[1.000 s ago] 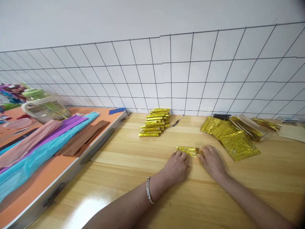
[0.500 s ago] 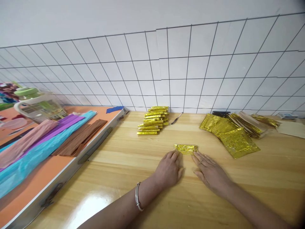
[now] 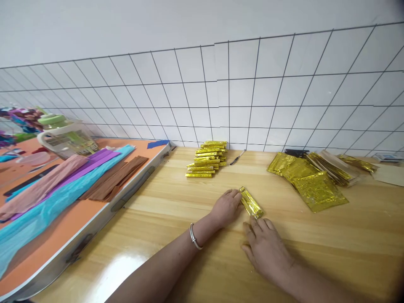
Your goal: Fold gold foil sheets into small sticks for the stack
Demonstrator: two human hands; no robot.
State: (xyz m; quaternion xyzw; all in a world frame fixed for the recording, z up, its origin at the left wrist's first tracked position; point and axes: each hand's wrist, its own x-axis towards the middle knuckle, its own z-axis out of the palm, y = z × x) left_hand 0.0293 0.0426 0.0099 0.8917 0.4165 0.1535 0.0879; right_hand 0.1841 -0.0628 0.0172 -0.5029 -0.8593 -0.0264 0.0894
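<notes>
A folded gold foil strip (image 3: 251, 203) lies slantwise on the wooden table, its far end toward the left. My left hand (image 3: 226, 208) has its fingers curled and pinches the strip's upper left end; the thumb is hidden. Nearer to me, my right hand (image 3: 267, 246) is open with fingers spread, and the fingertips touch the strip's near end. Behind my hands stands a staggered stack of narrow folded gold foil strips (image 3: 206, 160). Flat gold foil sheets (image 3: 318, 191) lie fanned out to the right.
A pen (image 3: 237, 157) lies near the tiled wall. On the left, an orange tray (image 3: 142, 147) with a raised edge carries brown crepe paper (image 3: 115, 179), turquoise, purple and pink strips, and a green-lidded bottle (image 3: 67, 134). A black object (image 3: 296, 152) sits behind the foil sheets.
The foil strip has turned from crosswise to slanted, its right end swinging toward me. My right hand has moved nearer and lower; my left hand stays by the strip's left end.
</notes>
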